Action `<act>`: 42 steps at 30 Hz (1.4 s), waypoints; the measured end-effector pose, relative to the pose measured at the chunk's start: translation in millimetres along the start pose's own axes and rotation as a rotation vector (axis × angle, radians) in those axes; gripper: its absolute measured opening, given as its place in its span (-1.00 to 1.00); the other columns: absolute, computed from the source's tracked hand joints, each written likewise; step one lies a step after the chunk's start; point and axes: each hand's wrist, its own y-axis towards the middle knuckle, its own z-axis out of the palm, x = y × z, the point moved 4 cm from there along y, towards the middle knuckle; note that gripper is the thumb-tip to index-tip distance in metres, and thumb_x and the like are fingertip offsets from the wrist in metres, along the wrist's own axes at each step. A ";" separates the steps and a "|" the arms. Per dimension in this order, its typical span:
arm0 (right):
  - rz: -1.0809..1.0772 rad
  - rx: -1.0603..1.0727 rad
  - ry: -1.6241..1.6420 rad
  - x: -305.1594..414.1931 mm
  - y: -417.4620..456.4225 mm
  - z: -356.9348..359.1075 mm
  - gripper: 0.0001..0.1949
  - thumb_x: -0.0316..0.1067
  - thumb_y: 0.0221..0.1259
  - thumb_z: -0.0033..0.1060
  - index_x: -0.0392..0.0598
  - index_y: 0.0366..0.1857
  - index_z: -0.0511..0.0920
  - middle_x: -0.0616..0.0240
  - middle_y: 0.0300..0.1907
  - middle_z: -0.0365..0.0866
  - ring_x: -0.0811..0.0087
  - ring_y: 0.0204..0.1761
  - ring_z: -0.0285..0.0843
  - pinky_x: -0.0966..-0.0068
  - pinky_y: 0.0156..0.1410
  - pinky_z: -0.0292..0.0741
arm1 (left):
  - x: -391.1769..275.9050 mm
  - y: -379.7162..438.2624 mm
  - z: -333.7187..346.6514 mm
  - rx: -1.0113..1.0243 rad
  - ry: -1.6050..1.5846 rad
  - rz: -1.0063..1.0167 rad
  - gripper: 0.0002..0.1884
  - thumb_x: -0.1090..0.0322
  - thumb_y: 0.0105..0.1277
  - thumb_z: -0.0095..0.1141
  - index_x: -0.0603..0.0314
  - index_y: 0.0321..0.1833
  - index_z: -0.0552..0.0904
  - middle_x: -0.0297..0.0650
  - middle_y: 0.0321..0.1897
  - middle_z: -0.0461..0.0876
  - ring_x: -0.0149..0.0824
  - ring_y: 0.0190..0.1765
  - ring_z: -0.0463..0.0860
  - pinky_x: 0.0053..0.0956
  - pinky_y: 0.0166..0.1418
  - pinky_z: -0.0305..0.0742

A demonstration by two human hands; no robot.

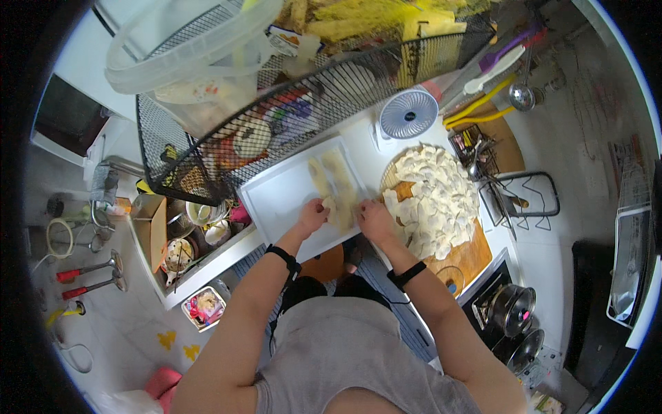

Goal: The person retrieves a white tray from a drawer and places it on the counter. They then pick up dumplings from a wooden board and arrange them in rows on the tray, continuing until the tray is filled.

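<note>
A white rectangular tray [274, 207] lies before me with two rows of pale dumplings [339, 178] along its right part. My left hand [314, 216] is over the tray, its fingertips pinching a dumpling [330, 204] at the near end of the left row. By the tray's right edge is my right hand [375, 220], fingers drawn together beside the right row; whether it holds anything is hidden. To its right, a round woven tray [389, 173] bears a heap of many dumplings [437, 199]. A wooden board [473, 253] shows beneath that heap.
A black mesh basket [305, 103] of packets stands behind the white tray, with a clear plastic tub [207, 98] at its left. A small fan [408, 115] sits behind the woven tray. Left is a sink [178, 227] holding dishes; lidded pots [517, 310] stand on the right.
</note>
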 end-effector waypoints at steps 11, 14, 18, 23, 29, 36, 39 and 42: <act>0.282 -0.122 0.046 -85.2 -28.0 -59.9 -0.80 -0.28 0.31 0.37 -0.06 -0.06 0.69 -0.02 -0.16 0.77 -0.03 -0.09 0.75 0.10 0.03 0.66 | -65.4 -44.5 -7.5 -0.325 0.894 0.388 -0.62 0.27 0.29 0.44 0.21 0.13 0.70 -0.01 0.00 0.67 0.07 0.14 0.64 -0.03 0.22 0.59; 0.302 -0.170 -0.061 -105.2 -33.9 -72.2 -0.76 -0.27 0.29 0.39 -0.06 -0.02 0.70 0.00 -0.16 0.78 -0.05 -0.03 0.72 0.11 0.13 0.65 | -76.7 -41.9 4.8 -0.286 0.796 0.419 -0.65 0.30 0.29 0.43 0.16 0.10 0.70 -0.03 0.09 0.61 0.08 0.25 0.55 -0.07 0.34 0.52; 0.171 -0.149 -0.089 -113.7 -38.5 -77.3 -0.68 -0.28 0.26 0.41 -0.07 0.07 0.71 0.02 0.04 0.74 -0.06 0.15 0.61 0.15 0.35 0.56 | -111.2 -27.6 60.2 -0.132 0.815 0.653 -0.69 0.42 0.30 0.32 0.20 0.11 0.70 -0.01 0.15 0.63 0.07 0.32 0.56 -0.07 0.41 0.51; -0.103 -0.102 -0.111 -111.7 -23.8 -68.4 -0.61 -0.34 0.25 0.37 -0.11 0.18 0.68 0.04 0.22 0.69 0.00 0.32 0.55 0.20 0.50 0.46 | -143.5 -0.3 129.7 0.211 0.777 0.910 -0.61 0.46 0.31 0.25 0.25 0.22 0.64 -0.02 0.26 0.60 0.06 0.39 0.54 -0.08 0.46 0.48; -0.196 -0.064 -0.300 -122.1 -14.6 -54.7 -0.60 -0.24 0.30 0.33 -0.05 0.20 0.67 0.16 0.34 0.60 0.08 0.38 0.52 0.22 0.53 0.40 | -143.7 31.8 165.4 0.284 1.073 0.896 -0.60 0.45 0.38 0.13 0.26 0.29 0.61 -0.01 0.29 0.59 0.04 0.41 0.54 -0.07 0.50 0.46; -0.141 0.055 -0.241 -130.7 -11.6 -54.2 -0.64 -0.16 0.35 0.32 -0.02 0.15 0.71 0.07 0.28 0.56 0.02 0.44 0.41 0.15 0.64 0.26 | -152.4 38.6 172.8 0.301 1.175 0.791 -0.72 0.46 0.37 0.13 0.26 0.12 0.66 -0.03 0.16 0.65 0.05 0.35 0.58 -0.06 0.52 0.42; -0.160 0.043 -0.316 -131.7 -12.4 -58.4 -0.67 -0.18 0.30 0.35 -0.02 0.09 0.71 0.12 0.25 0.59 0.05 0.40 0.45 0.17 0.58 0.32 | -154.5 39.1 178.7 0.283 1.228 0.729 -0.74 0.45 0.37 0.13 0.23 0.09 0.67 -0.05 0.10 0.65 0.06 0.31 0.59 -0.03 0.52 0.40; -0.158 0.087 -0.280 -132.5 -10.0 -60.1 -0.69 -0.17 0.31 0.35 -0.02 0.07 0.71 0.13 0.30 0.56 0.04 0.44 0.41 0.16 0.62 0.27 | -154.1 41.9 181.6 0.204 1.207 0.771 -0.78 0.46 0.35 0.15 0.20 0.03 0.70 -0.06 0.05 0.64 0.05 0.27 0.60 -0.03 0.51 0.40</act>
